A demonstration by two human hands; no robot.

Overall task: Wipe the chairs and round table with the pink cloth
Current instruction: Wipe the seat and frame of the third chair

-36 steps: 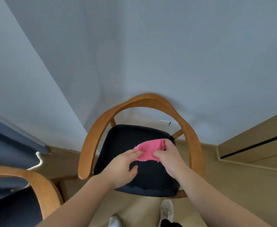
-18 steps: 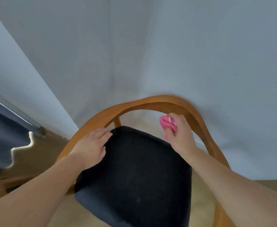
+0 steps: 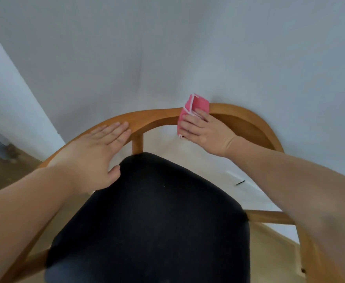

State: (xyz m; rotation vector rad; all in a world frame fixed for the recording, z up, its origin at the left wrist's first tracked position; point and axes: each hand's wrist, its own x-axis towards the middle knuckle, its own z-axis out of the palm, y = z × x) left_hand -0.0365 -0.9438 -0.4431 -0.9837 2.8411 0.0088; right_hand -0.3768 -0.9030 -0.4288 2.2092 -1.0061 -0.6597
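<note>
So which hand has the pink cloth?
The right hand, gripping the pink cloth on the curved wooden chair back; the left hand rests flat and empty.

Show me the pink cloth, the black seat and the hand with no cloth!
cloth (image 3: 199, 103), head view, on its upper fold.
seat (image 3: 157, 221), head view, on the middle of the black cushion.
left hand (image 3: 94, 152), head view, on the back of the hand.

We count one chair (image 3: 157, 117), with one black seat (image 3: 157, 221) and one upright post (image 3: 137, 144) showing under its back rail. One pink cloth (image 3: 196, 103) lies over that rail. Two hands are on the chair, the left hand (image 3: 94, 148) and the right hand (image 3: 206, 131). Behind the chair, one small dark mark (image 3: 240, 182) shows on the floor.
</note>
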